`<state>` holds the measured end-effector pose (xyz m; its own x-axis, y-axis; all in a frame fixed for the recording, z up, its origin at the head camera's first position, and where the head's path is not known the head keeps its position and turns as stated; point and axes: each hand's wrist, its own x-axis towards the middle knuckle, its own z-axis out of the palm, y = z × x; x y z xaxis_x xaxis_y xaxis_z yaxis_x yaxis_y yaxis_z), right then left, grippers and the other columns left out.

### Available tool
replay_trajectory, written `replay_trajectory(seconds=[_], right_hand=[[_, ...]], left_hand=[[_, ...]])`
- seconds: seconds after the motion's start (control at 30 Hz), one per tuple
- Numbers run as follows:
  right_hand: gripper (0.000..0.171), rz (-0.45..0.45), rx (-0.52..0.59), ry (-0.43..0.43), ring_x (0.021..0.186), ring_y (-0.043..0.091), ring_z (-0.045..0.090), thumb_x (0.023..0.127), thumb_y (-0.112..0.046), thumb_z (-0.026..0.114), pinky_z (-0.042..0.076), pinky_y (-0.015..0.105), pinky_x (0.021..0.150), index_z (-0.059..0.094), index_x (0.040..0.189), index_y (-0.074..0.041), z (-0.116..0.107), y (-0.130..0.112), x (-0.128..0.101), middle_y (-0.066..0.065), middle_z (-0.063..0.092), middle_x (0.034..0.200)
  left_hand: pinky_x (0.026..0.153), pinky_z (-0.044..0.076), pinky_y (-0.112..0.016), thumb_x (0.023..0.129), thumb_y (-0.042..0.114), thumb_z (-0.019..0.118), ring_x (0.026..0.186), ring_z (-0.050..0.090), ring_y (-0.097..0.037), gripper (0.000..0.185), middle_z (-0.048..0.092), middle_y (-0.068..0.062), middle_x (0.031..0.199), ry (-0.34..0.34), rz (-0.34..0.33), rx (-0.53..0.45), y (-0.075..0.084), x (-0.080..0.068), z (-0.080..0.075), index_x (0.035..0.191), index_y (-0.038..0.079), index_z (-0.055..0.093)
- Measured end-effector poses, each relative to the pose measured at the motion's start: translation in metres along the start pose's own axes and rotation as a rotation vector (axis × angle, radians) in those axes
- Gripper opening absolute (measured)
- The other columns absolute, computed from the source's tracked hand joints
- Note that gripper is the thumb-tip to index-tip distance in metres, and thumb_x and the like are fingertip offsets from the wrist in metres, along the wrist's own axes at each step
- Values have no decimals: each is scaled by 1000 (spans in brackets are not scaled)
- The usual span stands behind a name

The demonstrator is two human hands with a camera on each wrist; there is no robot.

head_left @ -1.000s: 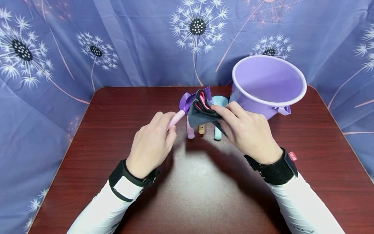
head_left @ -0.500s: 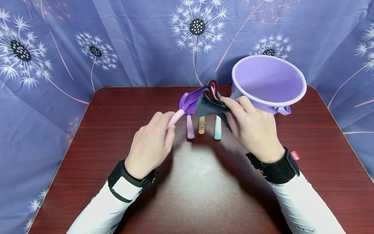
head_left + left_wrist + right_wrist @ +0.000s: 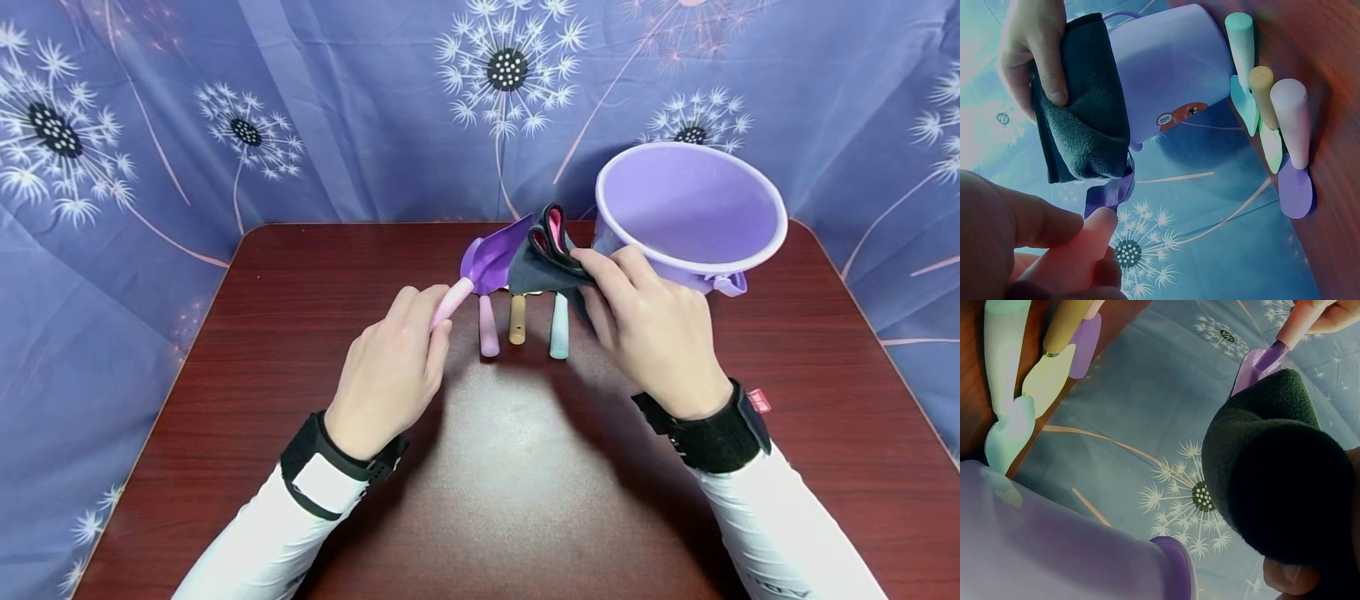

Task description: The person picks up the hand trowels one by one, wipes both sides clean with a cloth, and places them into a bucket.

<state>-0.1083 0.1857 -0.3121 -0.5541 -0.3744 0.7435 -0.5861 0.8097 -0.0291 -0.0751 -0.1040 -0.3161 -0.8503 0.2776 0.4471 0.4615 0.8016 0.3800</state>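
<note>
In the head view my left hand [image 3: 386, 371] grips the pink handle of a toy trowel with a purple scoop blade [image 3: 501, 257], held raised and pointing away to the right. My right hand [image 3: 648, 333] pinches a folded dark grey cloth [image 3: 543, 271] with pink showing in its folds. The cloth overlaps the right edge of the blade. From the left wrist, the cloth [image 3: 1085, 112] hangs over the blade's far part and hides it. Seen from the right wrist, the cloth's dark bulk [image 3: 1272, 412] covers much of the blade, and the purple part near the handle [image 3: 1266, 362] stays visible.
A purple bucket [image 3: 652, 267] stands at the back right, close to my right hand. Below the cloth, three small tools lie side by side on the wooden table [image 3: 300, 275], with pink [image 3: 488, 327], tan [image 3: 517, 321] and mint [image 3: 559, 327] handles. A dandelion-print curtain [image 3: 360, 125] hangs behind.
The cloth and my right hand have moved right and slightly up along the blade, uncovering more of its purple surface. My left hand keeps its grip with hardly any movement.
</note>
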Motion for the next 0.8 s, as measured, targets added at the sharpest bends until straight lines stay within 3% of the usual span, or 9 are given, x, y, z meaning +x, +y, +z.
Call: replay_trajectory(seconds=[0.4, 0.8], right_hand=[[35, -21, 72, -98, 51, 24, 47, 107, -19, 57, 40, 42, 39, 66, 139, -11, 5, -12, -4, 8, 60, 95], [34, -62, 129, -124, 53, 23, 49, 106, -21, 61, 44, 44, 41, 66, 139, -13, 5, -19, -5, 6, 57, 94]], left_hand=[[44, 44, -39, 103, 13, 65, 51, 47, -22, 30, 54, -7, 93, -5, -4, -4, -1, -1, 6, 133, 7, 63], [46, 47, -40, 99, 10, 70, 52, 50, -22, 38, 57, -8, 96, -6, -8, -6, 0, -1, 7, 136, 6, 63]])
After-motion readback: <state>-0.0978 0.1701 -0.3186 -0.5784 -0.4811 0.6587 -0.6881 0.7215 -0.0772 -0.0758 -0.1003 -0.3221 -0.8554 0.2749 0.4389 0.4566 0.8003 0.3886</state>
